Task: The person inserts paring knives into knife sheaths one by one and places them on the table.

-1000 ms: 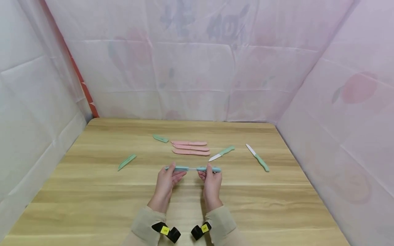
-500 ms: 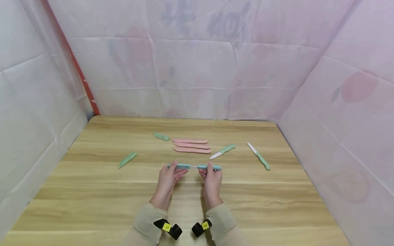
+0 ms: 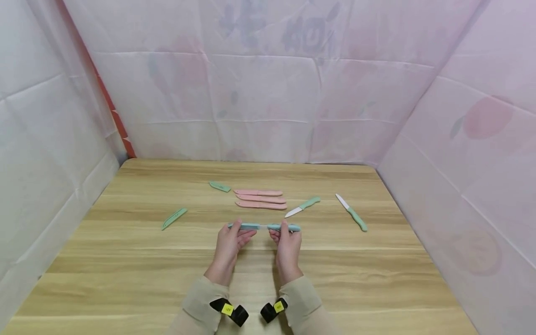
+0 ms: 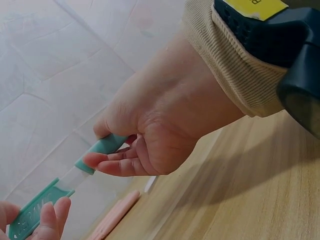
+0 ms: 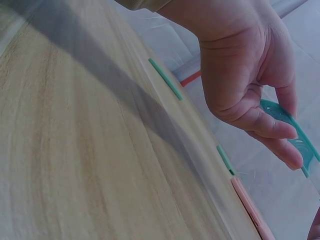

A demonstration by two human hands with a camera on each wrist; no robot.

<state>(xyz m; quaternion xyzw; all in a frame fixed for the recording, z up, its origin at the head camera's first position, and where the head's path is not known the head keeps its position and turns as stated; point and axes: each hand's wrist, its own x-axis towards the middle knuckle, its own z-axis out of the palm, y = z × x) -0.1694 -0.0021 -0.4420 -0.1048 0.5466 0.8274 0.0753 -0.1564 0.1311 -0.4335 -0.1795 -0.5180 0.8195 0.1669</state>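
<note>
Above the table, my left hand pinches a teal blade sheath between thumb and fingers. My right hand grips the teal handle of a paring knife, level with the sheath. A short strip of pale blade shows between sheath and handle; the rest lies within the sheath. The left wrist view shows the right hand holding the handle, with left fingertips on the slotted sheath at lower left. In the right wrist view, the left hand holds the sheath.
Three pink sheathed knives lie side by side behind the hands. Two green sheaths lie to the left and back left. To the right are two bare knives with green handles. Sheeting walls the wooden table.
The gap between sheath and knife handle has narrowed slightly, leaving less blade showing. Both hands keep their hold. The whole head view has shifted a little; the things on the table stay put.
</note>
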